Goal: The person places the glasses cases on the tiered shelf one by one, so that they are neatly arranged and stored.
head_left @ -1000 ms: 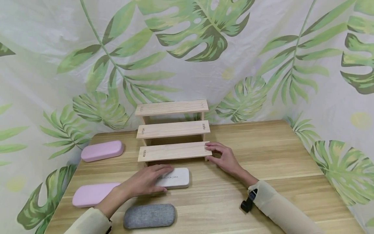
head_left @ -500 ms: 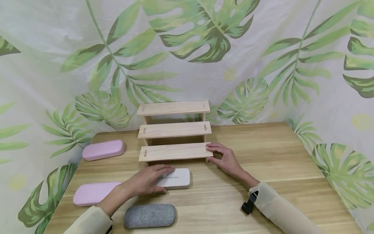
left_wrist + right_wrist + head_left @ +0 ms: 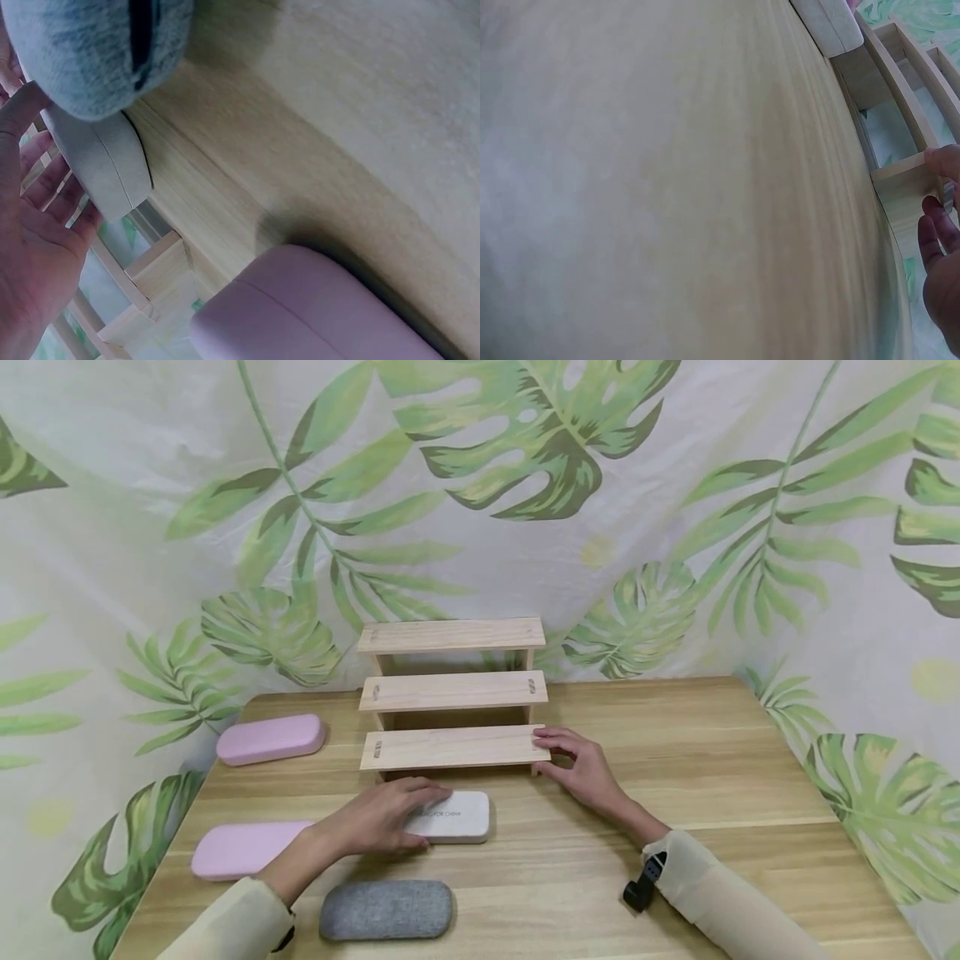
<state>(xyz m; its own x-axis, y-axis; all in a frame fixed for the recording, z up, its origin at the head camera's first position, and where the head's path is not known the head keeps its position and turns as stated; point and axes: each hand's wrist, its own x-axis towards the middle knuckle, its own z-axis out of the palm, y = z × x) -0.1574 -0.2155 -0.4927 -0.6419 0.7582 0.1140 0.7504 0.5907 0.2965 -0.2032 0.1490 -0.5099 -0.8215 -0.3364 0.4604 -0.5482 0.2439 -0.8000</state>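
Three stepped boards make up the pale wooden display stand [image 3: 453, 748] at the back of the table. My left hand [image 3: 375, 818] lies over the left part of a white glasses case [image 3: 467, 814] with dark print, just in front of the stand. In the left wrist view its thumb is at one long side of the case and the fingers at the other. At the lowest board's right end, my right hand [image 3: 581, 770] pinches the edge, thumb at the front and fingers on top. The right wrist view shows the thumb and fingers at that corner.
A grey fabric glasses case [image 3: 386, 910] lies nearest the front. On the left are two pink glasses cases, a far one [image 3: 272, 739] and a near one [image 3: 243, 852] partly behind my left forearm. A leaf-patterned cloth [image 3: 480, 552] hangs behind the wooden table [image 3: 712, 760].
The head view has shifted slightly, so everything appears a little further right. Both hands keep their places on the white case and the stand.
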